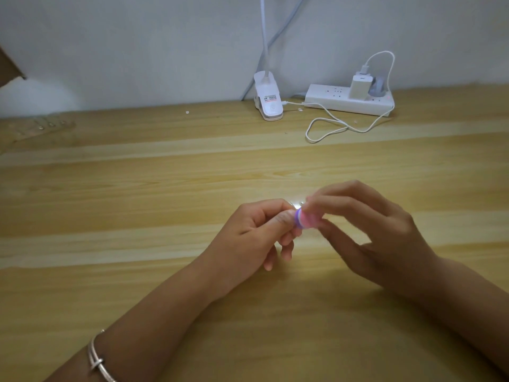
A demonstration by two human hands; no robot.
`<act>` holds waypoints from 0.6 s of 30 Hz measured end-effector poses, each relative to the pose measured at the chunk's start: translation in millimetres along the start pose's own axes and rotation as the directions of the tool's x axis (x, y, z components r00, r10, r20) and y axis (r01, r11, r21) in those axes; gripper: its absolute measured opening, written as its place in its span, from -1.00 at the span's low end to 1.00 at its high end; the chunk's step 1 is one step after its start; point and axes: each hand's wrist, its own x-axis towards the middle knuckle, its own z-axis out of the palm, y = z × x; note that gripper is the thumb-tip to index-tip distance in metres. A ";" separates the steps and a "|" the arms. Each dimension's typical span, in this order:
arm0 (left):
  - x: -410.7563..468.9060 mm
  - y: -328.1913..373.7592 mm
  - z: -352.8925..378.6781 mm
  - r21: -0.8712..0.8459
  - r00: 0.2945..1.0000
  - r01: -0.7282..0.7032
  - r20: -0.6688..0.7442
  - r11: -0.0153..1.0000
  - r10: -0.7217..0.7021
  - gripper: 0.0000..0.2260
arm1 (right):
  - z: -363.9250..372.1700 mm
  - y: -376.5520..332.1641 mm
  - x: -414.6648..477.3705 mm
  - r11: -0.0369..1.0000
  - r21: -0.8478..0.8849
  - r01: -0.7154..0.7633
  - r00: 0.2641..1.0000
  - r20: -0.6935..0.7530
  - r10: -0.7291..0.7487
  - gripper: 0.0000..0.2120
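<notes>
A small round pink and purple object (305,219), brightly lit and blurred, is held between both hands just above the wooden table (137,188). My left hand (256,232) pinches its purple left end with thumb and forefinger. My right hand (369,230) pinches its pink right end with curled fingertips. What the object is I cannot tell. A silver bangle (96,359) circles my left wrist.
At the back against the wall stand a white clip lamp base (268,99) and a white power strip (348,102) with a charger plugged in. Its white cable (327,128) loops onto the table. A brown cardboard edge (11,70) shows at the far left.
</notes>
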 end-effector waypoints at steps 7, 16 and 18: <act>0.4 0.0 0.1 -0.015 1.000 0.010 0.013 1.000 -0.010 -0.77 | -4.0 2.2 1.9 1.000 0.002 -0.011 1.000 0.009 0.011 -0.87; 1.0 0.1 -1.1 -0.052 1.000 0.005 0.019 0.999 -0.004 -0.78 | -6.5 2.9 3.6 0.999 -0.016 -0.035 0.999 0.010 0.036 -0.88; 1.2 0.1 -2.3 -0.071 1.000 0.005 0.027 0.997 -0.003 -0.77 | -7.4 3.9 4.5 0.995 0.012 -0.101 0.994 -0.030 0.102 -0.87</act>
